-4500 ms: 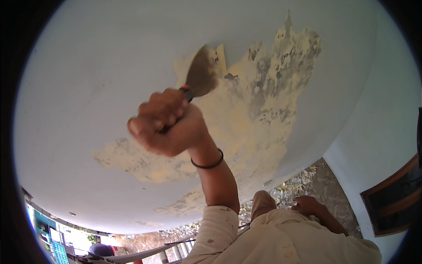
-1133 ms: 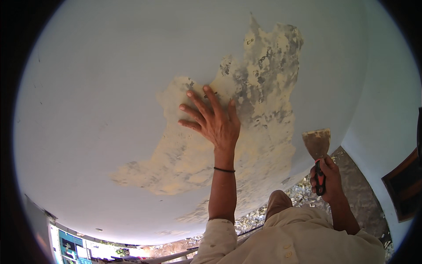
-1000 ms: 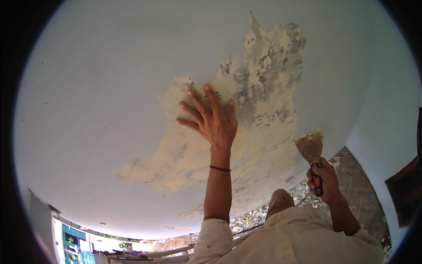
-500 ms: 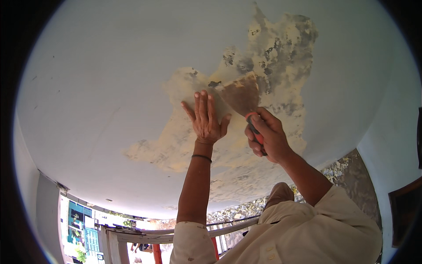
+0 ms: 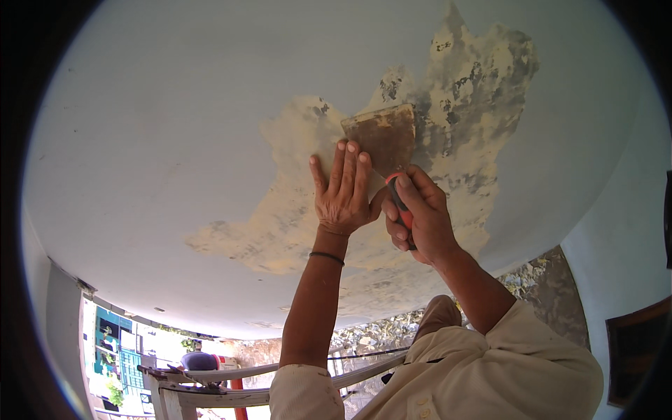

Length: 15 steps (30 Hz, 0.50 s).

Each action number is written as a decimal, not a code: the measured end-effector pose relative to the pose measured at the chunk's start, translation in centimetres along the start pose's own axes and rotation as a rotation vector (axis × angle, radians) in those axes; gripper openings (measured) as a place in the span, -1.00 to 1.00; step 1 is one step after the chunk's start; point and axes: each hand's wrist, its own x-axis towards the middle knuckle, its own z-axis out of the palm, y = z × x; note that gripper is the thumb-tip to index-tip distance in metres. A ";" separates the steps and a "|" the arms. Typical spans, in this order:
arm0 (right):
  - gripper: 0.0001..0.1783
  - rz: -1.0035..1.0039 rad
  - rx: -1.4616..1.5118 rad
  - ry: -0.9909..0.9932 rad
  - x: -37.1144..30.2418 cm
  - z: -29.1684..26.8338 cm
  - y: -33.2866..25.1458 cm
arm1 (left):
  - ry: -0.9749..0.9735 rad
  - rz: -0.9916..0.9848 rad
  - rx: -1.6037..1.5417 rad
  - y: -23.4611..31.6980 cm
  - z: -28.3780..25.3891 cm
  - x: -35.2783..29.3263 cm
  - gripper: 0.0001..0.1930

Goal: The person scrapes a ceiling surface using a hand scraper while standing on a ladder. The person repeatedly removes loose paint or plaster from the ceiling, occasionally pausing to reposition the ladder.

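Note:
My right hand (image 5: 423,217) grips the red and black handle of a wide scraper (image 5: 383,136). Its stained, brownish metal blade lies against a pale wall (image 5: 182,126), over a patch of bare, mottled yellowish plaster (image 5: 483,91). Close by on the left, my left hand (image 5: 341,192) rests on the same patch, palm toward the wall and fingers apart. Its fingertips reach the blade's lower left corner, and its thumb is next to my right hand. A dark band circles the left wrist.
Below stand a white wooden railing (image 5: 231,397) and a red post (image 5: 239,406). Flakes of light debris (image 5: 378,336) lie along the wall's foot. A side wall (image 5: 616,238) with a dark brown framed piece (image 5: 637,350) is at the right.
The scraper's blade has shifted left and slightly up across the patch, now covering a dark spot by my left fingertips. My left hand stays at about the same place; the whole view has shifted.

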 end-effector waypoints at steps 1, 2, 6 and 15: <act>-0.74 0.000 -0.005 0.012 -0.1 0.2 0.0 | 0.014 -0.002 -0.005 0.0 0.0 0.0 -0.20; -0.74 0.001 -0.010 0.024 -0.2 0.4 0.0 | 0.019 0.005 0.002 0.0 0.0 -0.1 -0.19; -0.74 -0.018 -0.071 0.041 -0.2 0.9 -0.5 | 0.021 -0.018 0.013 0.1 -0.2 0.3 -0.14; -0.71 -0.007 -0.066 0.047 -0.2 1.4 -0.8 | 0.010 -0.015 0.044 -0.1 0.0 0.2 -0.08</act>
